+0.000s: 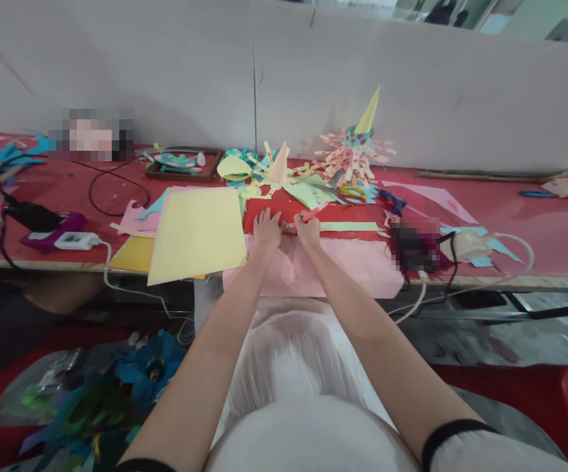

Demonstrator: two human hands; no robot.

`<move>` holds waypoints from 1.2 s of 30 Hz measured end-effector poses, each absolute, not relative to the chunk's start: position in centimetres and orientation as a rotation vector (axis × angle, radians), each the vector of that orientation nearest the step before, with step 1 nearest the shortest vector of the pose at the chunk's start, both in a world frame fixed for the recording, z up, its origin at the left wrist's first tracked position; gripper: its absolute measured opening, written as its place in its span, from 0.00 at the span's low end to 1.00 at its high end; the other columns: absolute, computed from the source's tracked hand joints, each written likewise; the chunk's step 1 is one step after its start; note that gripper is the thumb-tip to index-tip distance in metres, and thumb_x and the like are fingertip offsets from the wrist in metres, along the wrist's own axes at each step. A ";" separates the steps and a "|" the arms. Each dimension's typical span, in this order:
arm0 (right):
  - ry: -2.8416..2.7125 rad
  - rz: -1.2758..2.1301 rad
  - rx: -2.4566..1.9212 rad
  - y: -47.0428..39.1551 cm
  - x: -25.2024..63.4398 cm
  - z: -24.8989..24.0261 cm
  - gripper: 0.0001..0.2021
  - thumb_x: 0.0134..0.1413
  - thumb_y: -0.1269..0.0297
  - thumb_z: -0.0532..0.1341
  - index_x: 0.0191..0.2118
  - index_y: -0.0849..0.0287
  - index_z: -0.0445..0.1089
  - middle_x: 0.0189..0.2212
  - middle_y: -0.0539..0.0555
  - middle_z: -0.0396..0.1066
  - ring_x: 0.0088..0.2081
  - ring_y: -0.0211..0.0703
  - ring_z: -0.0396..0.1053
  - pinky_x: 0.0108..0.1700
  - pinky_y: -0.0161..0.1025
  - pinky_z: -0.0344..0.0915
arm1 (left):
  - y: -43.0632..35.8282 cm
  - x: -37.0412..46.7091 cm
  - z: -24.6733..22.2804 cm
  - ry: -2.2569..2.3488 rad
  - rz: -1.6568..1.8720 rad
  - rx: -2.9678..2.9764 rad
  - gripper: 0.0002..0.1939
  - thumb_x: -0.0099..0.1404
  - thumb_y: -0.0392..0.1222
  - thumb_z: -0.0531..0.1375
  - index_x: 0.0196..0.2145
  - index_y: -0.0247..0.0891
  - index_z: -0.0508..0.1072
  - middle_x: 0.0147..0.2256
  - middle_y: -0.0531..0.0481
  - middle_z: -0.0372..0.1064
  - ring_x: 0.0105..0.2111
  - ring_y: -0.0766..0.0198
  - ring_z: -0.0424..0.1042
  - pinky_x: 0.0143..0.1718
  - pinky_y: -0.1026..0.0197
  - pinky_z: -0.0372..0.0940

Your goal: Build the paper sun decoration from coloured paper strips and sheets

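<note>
My left hand (267, 228) lies palm down with its fingers spread, pressing on the work in front of me. Gripped in my right hand (308, 231) is a pink pen (316, 210), its body slanting up to the right. A pale green paper strip (347, 227) runs out to the right from under my hands. Between the hands a small patterned bit of the strip shows, too small to make out. Beneath is a red sheet (284, 208), and a pink paper (353, 262) hangs over the table's front edge.
Left of my hands lie yellow sheets (198, 236). Behind stand paper cones with fringed strips (278, 167) and a taller fringed one (357, 147). Yellow-handled scissors (351, 192), a brown tray (210, 167), and power strips with cables (75, 240) lie around.
</note>
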State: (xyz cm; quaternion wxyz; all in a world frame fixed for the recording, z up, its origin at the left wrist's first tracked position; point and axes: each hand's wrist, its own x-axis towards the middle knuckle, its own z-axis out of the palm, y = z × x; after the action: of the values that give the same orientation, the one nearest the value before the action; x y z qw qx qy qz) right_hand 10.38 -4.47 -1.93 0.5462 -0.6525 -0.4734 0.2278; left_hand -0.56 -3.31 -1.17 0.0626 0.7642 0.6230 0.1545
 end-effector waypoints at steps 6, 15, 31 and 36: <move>-1.151 0.488 -1.573 -4.5 10.3 -1.9 0.15 0.47 0.65 0.53 0.17 0.55 0.45 0.12 0.42 0.46 0.19 0.33 0.49 0.24 0.33 0.50 | -3.3 -0.5 -1.2 1.876 0.474 2.301 0.23 0.66 0.47 0.45 0.56 0.42 0.61 0.61 0.46 0.49 0.60 0.57 0.49 0.60 0.53 0.44; -1.159 0.478 -1.576 -4.6 10.2 -1.6 0.17 0.48 0.65 0.53 0.17 0.56 0.44 0.12 0.42 0.44 0.18 0.32 0.45 0.24 0.33 0.48 | -3.3 -0.6 -1.3 1.886 0.474 2.323 0.23 0.66 0.48 0.45 0.56 0.44 0.61 0.61 0.47 0.50 0.60 0.58 0.50 0.59 0.53 0.45; -1.137 0.504 -1.569 -4.6 10.3 -1.6 0.16 0.47 0.67 0.53 0.17 0.55 0.44 0.12 0.42 0.43 0.18 0.32 0.46 0.23 0.33 0.49 | -3.3 -0.6 -1.1 1.874 0.483 2.301 0.22 0.66 0.47 0.45 0.56 0.42 0.61 0.61 0.46 0.50 0.60 0.57 0.49 0.60 0.53 0.44; -1.143 0.489 -1.571 -4.4 10.4 -1.9 0.15 0.46 0.67 0.53 0.17 0.55 0.45 0.12 0.42 0.45 0.18 0.32 0.49 0.24 0.33 0.51 | -3.2 -0.5 -1.4 1.870 0.503 2.311 0.22 0.66 0.47 0.46 0.56 0.42 0.62 0.61 0.45 0.50 0.60 0.57 0.50 0.60 0.54 0.44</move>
State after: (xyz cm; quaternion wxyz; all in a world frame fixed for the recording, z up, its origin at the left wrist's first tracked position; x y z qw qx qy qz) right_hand 10.35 -4.41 -1.88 0.5389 -0.6606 -0.4805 0.2056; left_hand -0.53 -3.18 -1.36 0.0631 0.7650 0.6189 0.1666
